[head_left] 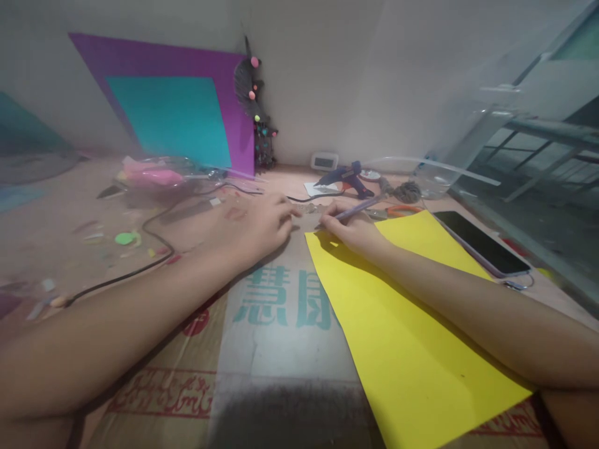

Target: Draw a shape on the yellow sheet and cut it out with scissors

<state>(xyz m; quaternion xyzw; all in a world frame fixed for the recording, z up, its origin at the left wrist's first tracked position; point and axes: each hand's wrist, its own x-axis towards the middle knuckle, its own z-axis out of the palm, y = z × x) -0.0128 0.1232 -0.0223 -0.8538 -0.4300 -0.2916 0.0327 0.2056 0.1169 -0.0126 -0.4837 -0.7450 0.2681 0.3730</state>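
Observation:
My right hand [353,232] is closed around a slim greyish pen [359,209], its tip pointing down and left near the top left corner of a yellow sheet of paper [397,324]. That hand and forearm lie over the sheet. To the left, my left hand [269,227] rests on the cardboard [281,349], apart from the paper. Its fingers are loosely bent and spread, with nothing seen in them. The cardboard bears green characters and red patterns.
A dark blue glue gun [349,178] lies behind my right hand, its black cord [154,231] running left. Orange-handled scissors [405,211] and a phone [484,243] lie at right. Purple [163,56] and teal sheets [173,118] lean on the wall beside a decorated dark crescent [244,84].

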